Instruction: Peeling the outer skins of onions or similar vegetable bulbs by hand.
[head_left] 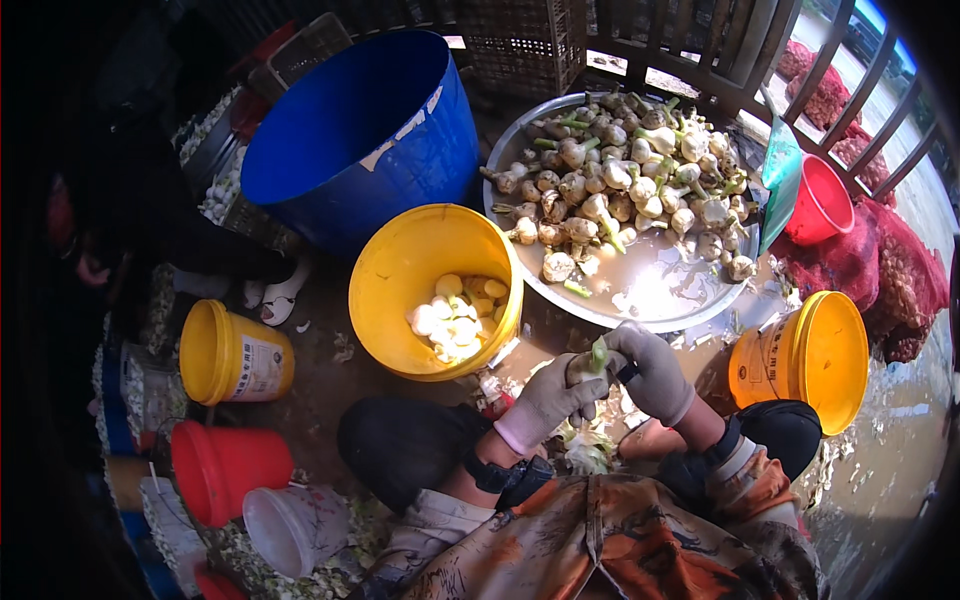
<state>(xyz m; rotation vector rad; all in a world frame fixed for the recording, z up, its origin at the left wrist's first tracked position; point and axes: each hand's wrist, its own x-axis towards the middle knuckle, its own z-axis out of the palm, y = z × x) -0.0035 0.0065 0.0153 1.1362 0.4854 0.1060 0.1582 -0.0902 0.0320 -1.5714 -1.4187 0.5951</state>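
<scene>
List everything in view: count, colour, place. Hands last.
blue barrel: one, blue, upper left
metal tray: one, silvery, upper centre-right
garlic bulbs: many, off-white and brown, on the tray
large bucket: one, yellow, centre
pale pieces: several, cream, in the large bucket
smaller buckets: two, yellow, left and right
red bucket: one, red, lower left
pale bucket: one, whitish, beside it
bowl: one, red, right of the tray
mesh sacks: several, red, far right
scraps: many, pale, on the floor
held bulb: one, pale green, between the hands
left hand: one, pale glove, holding it
right hand: one, pale glove, against it
</scene>
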